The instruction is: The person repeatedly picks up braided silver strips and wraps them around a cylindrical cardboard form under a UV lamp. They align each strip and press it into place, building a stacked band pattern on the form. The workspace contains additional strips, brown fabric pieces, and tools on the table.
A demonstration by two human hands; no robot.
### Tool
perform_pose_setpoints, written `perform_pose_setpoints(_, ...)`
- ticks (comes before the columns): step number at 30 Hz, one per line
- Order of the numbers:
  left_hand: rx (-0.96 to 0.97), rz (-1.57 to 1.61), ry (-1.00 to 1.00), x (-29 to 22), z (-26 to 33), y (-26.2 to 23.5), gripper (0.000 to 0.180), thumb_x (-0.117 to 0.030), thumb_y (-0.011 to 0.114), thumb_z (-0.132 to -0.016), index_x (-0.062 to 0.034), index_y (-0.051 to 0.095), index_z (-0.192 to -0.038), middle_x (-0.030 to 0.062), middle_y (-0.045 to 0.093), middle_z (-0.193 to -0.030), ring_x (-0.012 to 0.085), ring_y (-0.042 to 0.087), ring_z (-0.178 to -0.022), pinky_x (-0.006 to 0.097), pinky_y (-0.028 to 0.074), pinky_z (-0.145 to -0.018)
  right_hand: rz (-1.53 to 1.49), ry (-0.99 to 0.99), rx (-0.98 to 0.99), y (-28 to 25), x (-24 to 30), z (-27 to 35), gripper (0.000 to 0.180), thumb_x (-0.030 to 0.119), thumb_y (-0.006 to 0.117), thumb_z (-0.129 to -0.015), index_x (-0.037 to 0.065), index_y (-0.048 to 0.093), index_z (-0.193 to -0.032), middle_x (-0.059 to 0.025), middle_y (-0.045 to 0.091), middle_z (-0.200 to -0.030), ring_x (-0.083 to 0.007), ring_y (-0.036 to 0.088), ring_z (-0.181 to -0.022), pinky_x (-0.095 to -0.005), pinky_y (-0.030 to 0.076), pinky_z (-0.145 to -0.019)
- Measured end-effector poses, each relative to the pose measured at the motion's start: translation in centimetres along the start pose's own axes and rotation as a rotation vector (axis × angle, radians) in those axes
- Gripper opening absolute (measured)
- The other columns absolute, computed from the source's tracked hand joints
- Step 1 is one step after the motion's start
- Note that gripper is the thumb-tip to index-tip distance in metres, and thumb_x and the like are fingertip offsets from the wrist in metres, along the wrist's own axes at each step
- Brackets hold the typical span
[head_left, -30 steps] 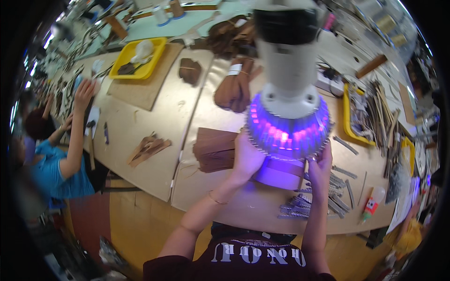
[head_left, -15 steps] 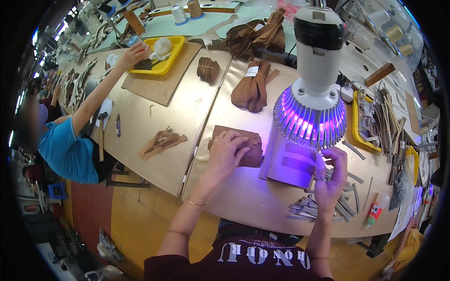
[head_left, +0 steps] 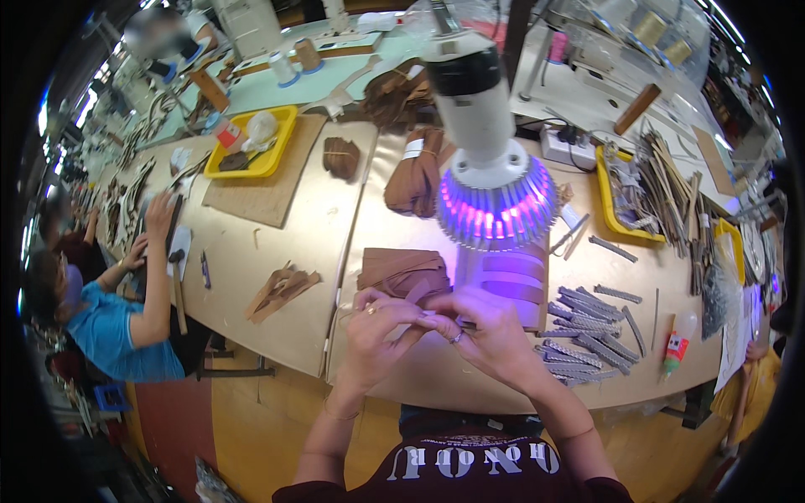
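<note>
Together, left hand (head_left: 379,325) and right hand (head_left: 486,332) pinch a brown leather strip (head_left: 417,294) — beneath the purple-lit lamp (head_left: 495,201).

A long tan workbench (head_left: 293,243) carries the work. On it lie a stack of brown leather pieces (head_left: 401,270) near its front edge, a loose scatter of brown scraps (head_left: 281,287) to the left, and a brown board (head_left: 270,189) with a yellow tray (head_left: 285,134) resting on its far end. Bundled brown strips (head_left: 412,172) and a smaller bundle (head_left: 341,157) sit farther back. To the right lie grey toothed strips (head_left: 587,331), a small glue bottle (head_left: 676,352), and another yellow tray (head_left: 605,189) of sticks.
</note>
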State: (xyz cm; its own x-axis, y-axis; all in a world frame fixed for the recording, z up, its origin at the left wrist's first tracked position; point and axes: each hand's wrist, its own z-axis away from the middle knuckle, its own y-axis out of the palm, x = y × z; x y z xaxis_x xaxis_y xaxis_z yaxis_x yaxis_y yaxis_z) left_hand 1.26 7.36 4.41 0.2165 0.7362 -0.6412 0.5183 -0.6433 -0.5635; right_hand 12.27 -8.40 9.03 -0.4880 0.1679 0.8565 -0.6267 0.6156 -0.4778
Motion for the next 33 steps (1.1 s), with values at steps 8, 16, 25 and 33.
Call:
perform_pose_setpoints(8, 0.085, 0.875, -0.572, -1.1, -3.0, 1.9, 0.025, 0.000, 0.071, -0.086, 0.0032, 0.059, -0.108, 0.0092, 0.065, -0.089, 0.0138, 0.065, -0.074, 0.025, 0.054, -0.066, -0.195, 0.125, -0.422, -4.7, -1.8, 1.3, 0.018, 0.015, 0.072, -0.089, -0.002, 0.071, -0.093, -0.0057, 0.068, -0.076, -0.0090, 0.061, -0.066, -0.0259, 0.050, -0.062)
perform_pose_setpoints(16, -0.057, 0.712, -0.395, 4.5, -8.7, 9.9, 0.019, -0.007, 0.068, -0.090, 0.0008, 0.064, -0.108, 0.0043, 0.066, -0.089, 0.0106, 0.063, -0.073, 0.026, 0.051, -0.067, -0.102, 0.248, -0.654, -9.2, -8.4, -0.9, 0.020, 0.016, 0.069, -0.092, -0.003, 0.069, -0.091, 0.0010, 0.063, -0.068, -0.0038, 0.052, -0.061, -0.0197, 0.042, -0.056)
perform_pose_setpoints(25, -0.033, 0.817, -0.730, 10.6, -6.8, 15.0, 0.019, -0.017, 0.071, -0.091, -0.0011, 0.069, -0.102, -0.0004, 0.064, -0.083, 0.0087, 0.058, -0.072, 0.024, 0.047, -0.067, -0.157, 0.352, -0.636, -9.6, -13.1, -0.6, 0.020, 0.017, 0.069, -0.092, -0.004, 0.070, -0.090, 0.0012, 0.063, -0.067, -0.0032, 0.049, -0.058, -0.0212, 0.040, -0.053)
perform_pose_setpoints(33, -0.161, -0.548, 0.069, 7.3, -5.3, 14.0, 0.032, -0.030, 0.061, -0.093, -0.0021, 0.059, -0.109, 0.0111, 0.057, -0.114, 0.0275, 0.057, -0.103, 0.043, 0.049, -0.084, 0.009, 0.435, -0.652, -5.9, -14.7, 0.0, 0.029, 0.027, 0.064, -0.095, 0.004, 0.059, -0.112, -0.0051, 0.061, -0.077, -0.0125, 0.055, -0.070, -0.0279, 0.046, -0.063)
